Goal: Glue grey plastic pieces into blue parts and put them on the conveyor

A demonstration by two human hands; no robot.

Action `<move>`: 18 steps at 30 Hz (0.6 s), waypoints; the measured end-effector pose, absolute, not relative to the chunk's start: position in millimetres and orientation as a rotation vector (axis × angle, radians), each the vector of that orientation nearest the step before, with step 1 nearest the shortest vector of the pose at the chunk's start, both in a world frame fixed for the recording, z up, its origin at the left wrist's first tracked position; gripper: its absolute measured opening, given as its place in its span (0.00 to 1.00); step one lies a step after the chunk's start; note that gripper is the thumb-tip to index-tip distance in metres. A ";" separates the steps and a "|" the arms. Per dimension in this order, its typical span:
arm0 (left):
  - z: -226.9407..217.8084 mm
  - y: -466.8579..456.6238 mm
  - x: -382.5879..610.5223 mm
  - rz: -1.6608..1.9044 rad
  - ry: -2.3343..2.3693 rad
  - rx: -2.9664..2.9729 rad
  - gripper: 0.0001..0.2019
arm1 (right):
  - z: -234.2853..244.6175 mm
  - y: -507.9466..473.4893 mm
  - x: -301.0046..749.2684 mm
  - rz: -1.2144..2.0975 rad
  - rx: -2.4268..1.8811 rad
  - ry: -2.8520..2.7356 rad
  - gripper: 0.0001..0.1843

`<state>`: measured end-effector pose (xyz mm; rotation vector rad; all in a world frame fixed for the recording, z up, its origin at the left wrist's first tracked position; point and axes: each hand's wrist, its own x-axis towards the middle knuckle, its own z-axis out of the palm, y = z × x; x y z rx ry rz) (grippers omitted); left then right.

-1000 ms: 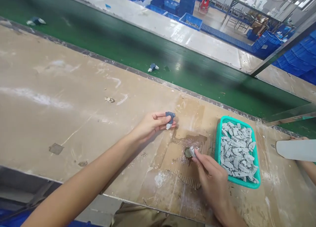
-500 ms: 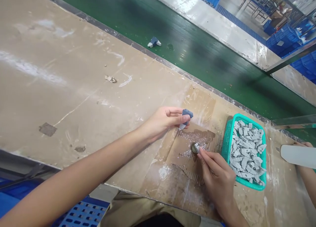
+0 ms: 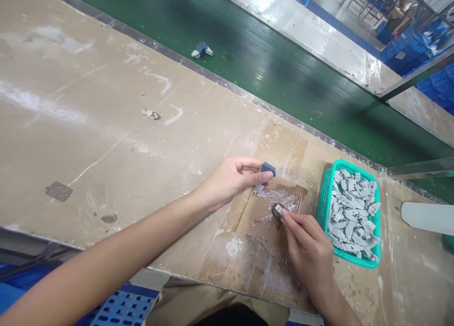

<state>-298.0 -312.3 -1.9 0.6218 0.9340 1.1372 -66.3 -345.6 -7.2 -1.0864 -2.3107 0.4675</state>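
- Blue-and-grey moulded piece point(image 3: 266, 172): small, two-toned, blue block with a pale grey tip pointing down; held in the air above the cardboard sheet, not touching it.
- Left hand point(image 3: 227, 180): holds that piece; thumb pressed on its near side, fingers curled and close together, their tips behind the piece.
- Grey moulded piece point(image 3: 278, 210): small, pale; lies on the crimped metal cap, near the basket's left wall.
- Crimped metal cap point(image 3: 274, 214): round, ridged edge, mostly hidden by the grey moulded piece; sits on a wet, dark patch of the cardboard sheet.
- Right hand point(image 3: 307, 250): thumb and forefinger pinch the grey moulded piece against the cap; remaining fingers pressed together, curled beneath.
- Cardboard sheet point(image 3: 248, 264): worn, torn, dusted white; laid flat on the bench top under both hands.
- Teal plastic basket point(image 3: 322, 212): just right of the right hand, heaped with grey pieces point(image 3: 351, 212).
- Bench top point(image 3: 88, 103): stained tan surface, with a crumpled scrap point(image 3: 151, 113).
- Green conveyor belt point(image 3: 283, 66): beyond the bench, carrying one blue-and-white piece point(image 3: 201, 50).
- Blue crates point(image 3: 400, 51): far side, beyond the belt.
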 end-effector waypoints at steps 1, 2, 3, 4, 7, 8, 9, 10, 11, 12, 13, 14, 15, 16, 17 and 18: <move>-1.6 -312.8 -297.7 1.136 0.941 0.615 0.12 | -6.5 -345.8 -66.6 0.480 -1.090 -2.292 0.23; -1.6 -313.3 -297.6 1.137 0.945 0.606 0.12 | -5.3 -346.2 -66.5 0.500 -1.099 -2.265 0.23; -1.8 -313.9 -297.5 1.142 0.946 0.598 0.12 | -3.5 -346.8 -66.2 0.531 -1.114 -2.228 0.22; -2.4 -314.4 -297.4 1.146 0.948 0.595 0.12 | -1.1 -347.4 -65.6 0.572 -1.135 -2.182 0.21; -4.6 -316.9 -295.8 1.096 0.978 0.645 0.13 | 8.0 -348.8 -62.5 0.742 -1.225 -2.017 0.19; -5.2 -318.2 -294.3 1.059 0.982 0.676 0.13 | 10.9 -348.9 -61.2 0.800 -1.248 -1.958 0.18; -5.4 -319.8 -292.0 1.012 0.974 0.704 0.12 | 13.5 -349.0 -59.7 0.849 -1.259 -1.907 0.18; -5.4 -321.8 -289.0 0.964 0.951 0.726 0.11 | 15.5 -348.9 -58.3 0.887 -1.259 -1.866 0.18; -5.0 -324.1 -285.4 0.924 0.916 0.740 0.10 | 17.0 -349.0 -56.9 0.915 -1.251 -1.835 0.18; -4.3 -326.6 -281.4 0.895 0.880 0.746 0.08 | 18.1 -349.3 -55.6 0.930 -1.236 -1.815 0.18; -3.4 -329.3 -277.2 0.871 0.854 0.746 0.07 | 18.9 -349.8 -54.6 0.934 -1.219 -1.804 0.18; -2.3 -332.0 -273.2 0.853 0.842 0.745 0.07 | 19.6 -350.6 -53.8 0.931 -1.207 -1.803 0.18; -1.3 -334.4 -269.6 0.841 0.842 0.742 0.07 | 20.3 -351.6 -53.4 0.925 -1.196 -1.806 0.18; -0.3 -336.5 -266.5 0.835 0.847 0.741 0.07 | 21.0 -352.7 -53.2 0.924 -1.185 -1.816 0.19; 0.5 -338.2 -264.1 0.831 0.854 0.744 0.07 | 21.9 -353.8 -53.3 0.928 -1.171 -1.831 0.19; 1.2 -339.5 -262.2 0.833 0.860 0.750 0.07 | 22.8 -354.8 -53.5 0.937 -1.156 -1.848 0.19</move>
